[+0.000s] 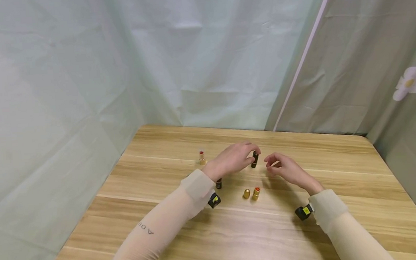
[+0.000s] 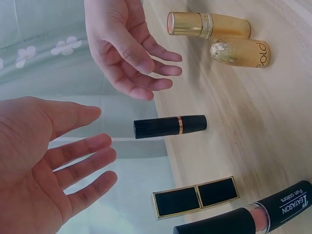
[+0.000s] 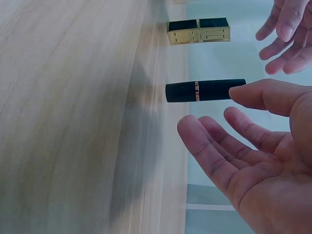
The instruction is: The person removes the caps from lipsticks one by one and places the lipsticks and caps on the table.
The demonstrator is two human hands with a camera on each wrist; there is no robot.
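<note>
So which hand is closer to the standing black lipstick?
Left. The left hand has fingertips right beside the black lipstick; the right hand sits apart, on its other side.

We see a light wooden table. On it stand a black lipstick, a gold-cased open lipstick beside its gold cap, another open lipstick, and perhaps a square black-and-gold one.

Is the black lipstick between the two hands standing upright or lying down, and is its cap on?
Upright and capped: the black lipstick stands on end on the table, with neither hand touching it.
</note>
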